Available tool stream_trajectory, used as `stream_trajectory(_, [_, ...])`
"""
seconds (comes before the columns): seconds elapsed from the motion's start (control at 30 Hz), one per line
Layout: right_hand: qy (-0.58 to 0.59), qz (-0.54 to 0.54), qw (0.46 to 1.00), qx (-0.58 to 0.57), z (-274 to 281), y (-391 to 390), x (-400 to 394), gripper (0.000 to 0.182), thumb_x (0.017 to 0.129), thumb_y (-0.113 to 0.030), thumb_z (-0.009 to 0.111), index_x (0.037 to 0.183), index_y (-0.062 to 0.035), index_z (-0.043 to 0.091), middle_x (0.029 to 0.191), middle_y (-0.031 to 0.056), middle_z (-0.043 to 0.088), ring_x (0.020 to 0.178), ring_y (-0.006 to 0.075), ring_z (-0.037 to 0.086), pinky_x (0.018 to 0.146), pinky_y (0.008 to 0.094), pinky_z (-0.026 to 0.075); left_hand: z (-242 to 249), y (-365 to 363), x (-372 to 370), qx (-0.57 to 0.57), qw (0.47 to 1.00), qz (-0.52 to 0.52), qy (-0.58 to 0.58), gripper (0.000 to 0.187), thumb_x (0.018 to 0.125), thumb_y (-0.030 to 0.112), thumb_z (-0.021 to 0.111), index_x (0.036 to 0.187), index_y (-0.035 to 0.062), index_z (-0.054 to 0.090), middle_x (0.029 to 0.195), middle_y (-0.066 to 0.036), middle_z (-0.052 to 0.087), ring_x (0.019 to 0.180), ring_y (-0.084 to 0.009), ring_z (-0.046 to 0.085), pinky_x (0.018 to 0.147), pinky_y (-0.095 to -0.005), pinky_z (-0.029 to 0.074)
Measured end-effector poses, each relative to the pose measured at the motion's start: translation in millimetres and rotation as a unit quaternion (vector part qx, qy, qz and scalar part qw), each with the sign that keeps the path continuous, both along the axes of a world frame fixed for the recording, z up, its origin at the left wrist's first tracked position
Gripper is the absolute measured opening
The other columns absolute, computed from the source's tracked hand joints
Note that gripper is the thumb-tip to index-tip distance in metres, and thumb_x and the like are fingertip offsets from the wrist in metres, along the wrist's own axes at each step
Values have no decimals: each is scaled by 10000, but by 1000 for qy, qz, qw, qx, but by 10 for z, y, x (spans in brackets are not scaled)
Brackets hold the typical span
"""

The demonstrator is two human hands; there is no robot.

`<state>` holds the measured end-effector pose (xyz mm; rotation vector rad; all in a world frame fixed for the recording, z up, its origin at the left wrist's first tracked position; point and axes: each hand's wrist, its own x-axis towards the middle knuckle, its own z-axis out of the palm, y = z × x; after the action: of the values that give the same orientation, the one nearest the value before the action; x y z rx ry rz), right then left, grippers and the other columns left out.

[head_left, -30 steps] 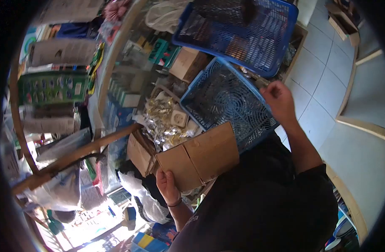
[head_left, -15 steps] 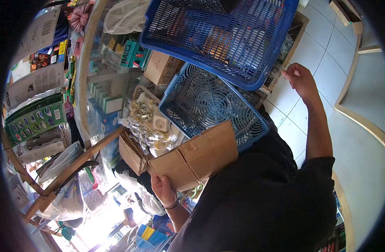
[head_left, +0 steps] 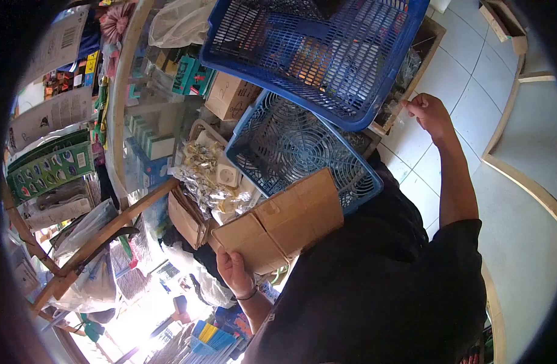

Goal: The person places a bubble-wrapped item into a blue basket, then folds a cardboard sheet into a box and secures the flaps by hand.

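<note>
While the left hand (head_left: 234, 272) gripped a plain brown cardboard box (head_left: 278, 222) by its creased flap, low before the blue baskets (head_left: 296, 148), the right hand (head_left: 429, 111), loosely curled and holding nothing, hovered over the tiled floor (head_left: 466, 91).

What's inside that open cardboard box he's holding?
Shiny foil-wrapped packets and a white socket lie inside the box. The left hand holds its flap, which hides whatever lies deeper.

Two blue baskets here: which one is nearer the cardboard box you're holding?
The lower blue basket, round fan-pattern base showing; its rim meets the cardboard box. The upper blue basket sits farther up.
</note>
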<state>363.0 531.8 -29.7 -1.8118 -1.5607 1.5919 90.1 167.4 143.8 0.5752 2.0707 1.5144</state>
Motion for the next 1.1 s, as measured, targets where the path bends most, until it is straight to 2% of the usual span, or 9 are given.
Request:
stream_trajectory(0.17, [-30,9,999,-13,-158,69,21,390,705,-384,730,673,-14,611,618,84,589,594,209,539,596,335,424,-3,-27,-66,-10,1000,-23,8,416,910,218,592,1203,-58,485,1122,-110,590,1034,-177,542,918,-309,392])
stream_trajectory(0.27, [-38,17,996,73,-264,53,1,395,700,-380,718,650,-7,600,613,116,599,616,266,576,618,378,444,32,140,19,44,998,-31,-13,397,914,211,586,1193,-54,490,1106,-101,593,1015,-167,543,907,-300,396])
stream_trajectory(0.37, [-62,16,995,73,-136,30,-102,473,708,-434,714,745,22,596,689,168,629,679,319,619,663,400,465,76,234,39,45,998,-51,-3,380,914,206,587,1182,-48,497,1094,-93,594,993,-157,544,894,-292,401])
stream_trajectory(0.47, [-136,-26,974,178,-135,-45,-158,603,707,-493,716,910,54,563,803,214,644,742,347,641,694,404,479,-10,132,-56,45,998,-43,11,363,916,202,584,1171,-43,502,1089,-88,595,981,-152,544,888,-285,403])
stream_trajectory(0.57, [-73,-18,994,80,-234,-7,-116,711,703,-533,719,1020,67,509,851,198,635,681,298,634,640,370,493,14,64,-104,22,999,-45,8,446,911,251,586,1219,-47,461,1145,-112,564,1046,-192,525,928,-323,388])
stream_trajectory(0.67, [-23,-62,998,-10,-101,-118,-20,597,723,-485,732,1020,-13,516,794,81,586,592,173,567,492,290,420,-16,-23,-201,42,997,-59,13,470,913,256,579,1244,-50,447,1183,-128,548,1079,-210,519,947,-339,388])
stream_trajectory(0.77, [-16,-98,995,5,-252,-291,246,505,762,-446,707,1013,-42,536,789,48,578,590,140,555,479,259,403,-25,-108,-256,84,995,-56,7,384,925,211,563,1197,-48,484,1127,-103,580,1021,-170,534,912,-301,397])
stream_trajectory(0.93, [35,-225,967,117,144,-634,248,339,812,-321,669,943,-19,590,781,63,607,585,139,536,523,260,418,-21,-389,-446,97,994,-42,18,300,937,196,547,1135,-28,521,1058,-65,599,966,-124,535,878,-265,400])
stream_trajectory(1.1, [202,-141,926,286,935,-1262,-575,156,886,-167,584,988,-48,574,819,20,597,662,96,540,574,233,436,31,-726,-626,152,988,6,-20,256,945,199,536,1099,-7,532,1020,-35,601,938,-99,532,850,-242,409])
